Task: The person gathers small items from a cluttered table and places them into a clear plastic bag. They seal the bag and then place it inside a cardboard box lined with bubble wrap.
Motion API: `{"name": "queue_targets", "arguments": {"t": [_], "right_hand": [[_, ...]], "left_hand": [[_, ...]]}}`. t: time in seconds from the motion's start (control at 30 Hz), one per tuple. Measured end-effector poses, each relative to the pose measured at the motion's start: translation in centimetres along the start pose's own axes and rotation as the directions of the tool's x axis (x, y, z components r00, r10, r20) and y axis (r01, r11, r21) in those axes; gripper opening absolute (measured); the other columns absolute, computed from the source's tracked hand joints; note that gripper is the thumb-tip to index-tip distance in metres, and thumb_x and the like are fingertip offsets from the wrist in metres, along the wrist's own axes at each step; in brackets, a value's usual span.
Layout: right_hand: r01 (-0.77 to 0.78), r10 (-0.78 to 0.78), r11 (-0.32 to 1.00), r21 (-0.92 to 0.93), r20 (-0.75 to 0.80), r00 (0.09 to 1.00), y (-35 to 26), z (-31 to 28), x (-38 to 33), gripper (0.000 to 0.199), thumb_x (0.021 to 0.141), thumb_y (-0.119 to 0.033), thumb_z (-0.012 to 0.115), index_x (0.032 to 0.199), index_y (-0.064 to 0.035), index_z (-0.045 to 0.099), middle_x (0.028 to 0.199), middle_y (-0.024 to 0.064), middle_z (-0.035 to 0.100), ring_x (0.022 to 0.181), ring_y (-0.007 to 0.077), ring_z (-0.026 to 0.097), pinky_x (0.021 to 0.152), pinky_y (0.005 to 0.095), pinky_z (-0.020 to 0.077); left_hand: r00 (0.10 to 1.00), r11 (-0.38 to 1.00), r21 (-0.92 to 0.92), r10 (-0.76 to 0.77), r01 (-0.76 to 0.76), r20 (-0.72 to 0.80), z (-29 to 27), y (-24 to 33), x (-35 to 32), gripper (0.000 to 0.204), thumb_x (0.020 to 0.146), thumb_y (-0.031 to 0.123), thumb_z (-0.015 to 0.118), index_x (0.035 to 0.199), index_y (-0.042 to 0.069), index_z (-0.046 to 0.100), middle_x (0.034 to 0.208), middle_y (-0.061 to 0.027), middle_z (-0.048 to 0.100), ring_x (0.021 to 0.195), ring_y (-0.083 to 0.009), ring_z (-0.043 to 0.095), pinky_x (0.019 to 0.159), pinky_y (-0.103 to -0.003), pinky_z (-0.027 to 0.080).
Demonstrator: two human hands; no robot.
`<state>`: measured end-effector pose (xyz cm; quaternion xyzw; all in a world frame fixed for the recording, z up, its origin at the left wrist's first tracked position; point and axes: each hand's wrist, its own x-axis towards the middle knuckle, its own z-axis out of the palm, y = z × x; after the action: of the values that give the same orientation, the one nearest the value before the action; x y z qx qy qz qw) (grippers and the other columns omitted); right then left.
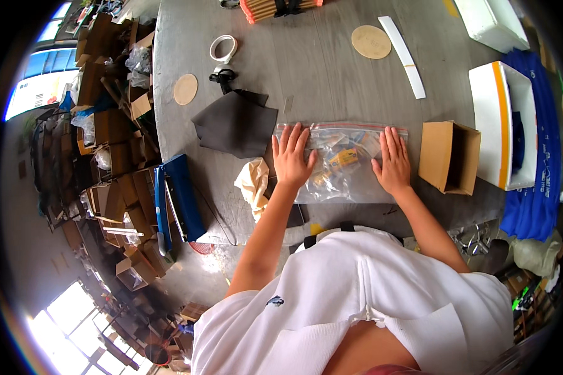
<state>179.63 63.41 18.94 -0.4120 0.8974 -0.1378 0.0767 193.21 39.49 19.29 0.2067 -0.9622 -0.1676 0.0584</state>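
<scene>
A clear plastic zip bag (322, 190) with a red seal line along its far edge lies flat on the grey table (313, 62). Inside it, or under its film, are small items, among them a yellow piece (344, 157). My left hand (292, 159) lies flat on the bag's left side, fingers stretched toward the seal. On the right side rests my right hand (393, 164), also flat with its fingers straight. Neither hand grips anything. A dark grey cloth (236, 123) lies just left of the bag, and a crumpled cream cloth (253, 184) sits beside my left wrist.
Right of the bag stands an open cardboard box (436, 156), with a white foam box (491, 125) beyond it. A roll of tape (223, 48), two tan discs (371, 42) and a white strip (403, 59) lie farther back. A blue paper cutter (184, 198) stands at the left edge.
</scene>
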Motion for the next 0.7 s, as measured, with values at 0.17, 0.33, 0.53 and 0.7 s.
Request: {"name": "queue_targets", "arguments": {"t": [0.17, 0.33, 0.53, 0.7], "right_hand": [[0.003, -0.001, 0.999, 0.044, -0.059, 0.998, 1.1, -0.7, 2.0, 0.058, 0.081, -0.024, 0.061, 0.130, -0.0028, 0.039, 0.136, 0.0134, 0.037, 0.126, 0.0294, 0.036, 0.104, 0.0401, 0.0294], [0.015, -0.008, 0.991, 0.134, -0.056, 0.998, -0.5, -1.1, 5.7, 0.048, 0.082, -0.022, 0.060, 0.124, -0.0045, 0.046, 0.129, 0.0127, 0.044, 0.120, 0.0284, 0.042, 0.099, 0.0399, 0.0348], [0.270, -0.250, 0.925, 0.268, -0.105, 0.962, -6.0, -1.3, 8.8, 0.049, 0.079, -0.022, 0.063, 0.122, -0.0052, 0.048, 0.122, 0.0119, 0.051, 0.119, 0.0286, 0.043, 0.100, 0.0388, 0.0347], [0.243, -0.319, 0.798, 0.552, 0.043, 0.947, -10.9, -2.1, 12.3, 0.031, 0.074, -0.017, 0.068, 0.101, -0.0050, 0.058, 0.100, 0.0115, 0.060, 0.097, 0.0295, 0.056, 0.083, 0.0388, 0.0434]], "left_hand": [[0.974, 0.985, -0.125, -0.140, 0.119, -0.180, -0.1, -2.5, 2.2, 0.050, 0.077, 0.029, 0.066, 0.118, 0.005, 0.050, 0.132, -0.0168, 0.042, 0.120, -0.0363, 0.039, 0.098, -0.041, 0.035], [0.912, 0.899, -0.233, -0.400, 0.370, -0.093, -0.8, -3.7, 4.5, 0.055, 0.067, 0.019, 0.075, 0.115, 0.003, 0.050, 0.107, -0.0127, 0.056, 0.096, -0.0296, 0.054, 0.083, -0.038, 0.044], [0.852, 0.497, -0.785, -0.518, 0.369, 0.073, -0.8, -4.8, 4.1, 0.036, 0.070, 0.003, 0.074, 0.103, -0.002, 0.059, 0.080, -0.0025, 0.061, 0.070, -0.0100, 0.055, 0.067, -0.022, 0.045], [0.906, 0.139, -0.972, -0.407, 0.188, 0.117, -5.5, -2.1, 2.5, 0.022, 0.073, 0.000, 0.073, 0.092, -0.005, 0.063, 0.081, -0.0006, 0.062, 0.070, -0.0052, 0.054, 0.070, -0.017, 0.043]]}}
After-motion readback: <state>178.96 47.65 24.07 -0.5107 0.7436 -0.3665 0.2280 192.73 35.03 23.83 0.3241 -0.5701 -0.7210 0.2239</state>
